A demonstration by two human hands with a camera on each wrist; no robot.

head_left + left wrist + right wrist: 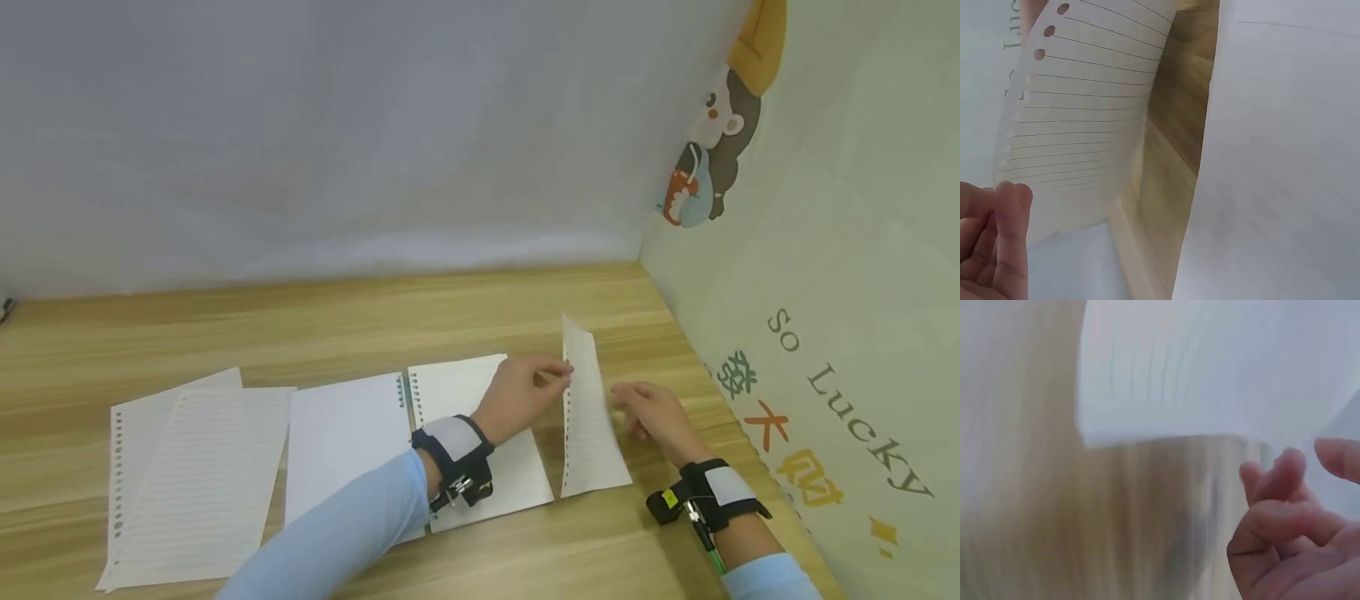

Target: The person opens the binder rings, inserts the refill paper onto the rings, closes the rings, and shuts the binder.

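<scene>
My left hand pinches the punched edge of a lined loose-leaf sheet between thumb and fingertips. The sheet stands tilted up just right of the notebook, its lower edge near the table; in the left wrist view its ruled lines and holes show. To the right of the sheet is my right hand, thumb and fingers apart, nothing between them; in the right wrist view its fingers are loosely bent near the paper. Under my left forearm lies an open ring-bound notebook, its right page partly hidden by that hand.
Two loose lined sheets with punched holes overlap on the wooden table at the left. A pale wall closes off the back, and another wall with printed lettering rises close beside my right hand.
</scene>
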